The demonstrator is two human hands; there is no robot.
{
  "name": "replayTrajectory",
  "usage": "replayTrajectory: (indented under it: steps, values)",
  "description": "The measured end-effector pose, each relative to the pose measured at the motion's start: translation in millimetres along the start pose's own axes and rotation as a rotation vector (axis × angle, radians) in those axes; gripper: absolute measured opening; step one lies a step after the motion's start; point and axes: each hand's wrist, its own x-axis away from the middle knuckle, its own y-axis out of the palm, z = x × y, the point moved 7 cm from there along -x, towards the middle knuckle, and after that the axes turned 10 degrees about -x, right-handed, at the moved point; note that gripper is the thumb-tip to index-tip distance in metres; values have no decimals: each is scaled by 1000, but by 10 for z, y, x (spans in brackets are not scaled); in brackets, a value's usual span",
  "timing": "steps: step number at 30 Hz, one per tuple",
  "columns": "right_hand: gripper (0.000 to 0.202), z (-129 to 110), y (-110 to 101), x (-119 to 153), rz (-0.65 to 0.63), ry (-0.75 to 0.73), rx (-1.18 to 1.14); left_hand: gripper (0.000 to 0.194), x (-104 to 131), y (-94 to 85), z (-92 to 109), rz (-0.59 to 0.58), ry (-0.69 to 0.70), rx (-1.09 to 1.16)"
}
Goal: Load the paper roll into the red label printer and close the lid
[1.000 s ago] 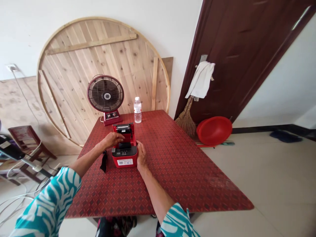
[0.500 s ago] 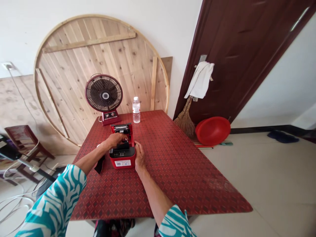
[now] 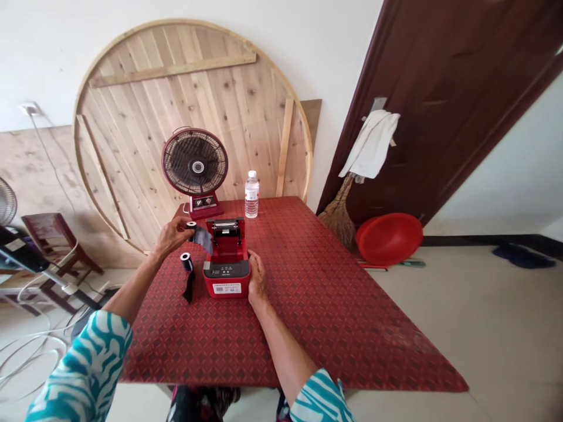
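Observation:
A red and black receipt printer (image 3: 227, 269) stands on the table with its lid up and its inside showing. My left hand (image 3: 175, 235) is beside the raised lid, closed on a small dark paper roll (image 3: 192, 230) with a white core. From that roll a loose grey strip droops toward the printer's open bay. My right hand (image 3: 258, 277) grips the printer's right side, its fingers partly behind the casing. Left of the printer, a second dark roll (image 3: 186, 262) stands on the table, and its black tail trails toward me.
A red desk fan (image 3: 196, 167) and a water bottle (image 3: 251, 196) stand at the back of the patterned table (image 3: 325, 316). A round wooden board (image 3: 246, 111) leans on the wall. Right of the table are a broom (image 3: 338, 214) and red basins (image 3: 391, 237).
My left hand has come out of the printer to the left, bringing out the roll with its strip. The second roll is now uncovered. My right hand stays on the printer.

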Motion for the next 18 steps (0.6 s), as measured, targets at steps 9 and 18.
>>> replayTrajectory:
  steps: [9,18]
  values:
    - [47,-26,-9,10,1,6,15,18,25,641,-434,-184,-171,-251]
    - [46,4,-8,-13,12,2,-11,56,451,391,-843,-100,-223,539]
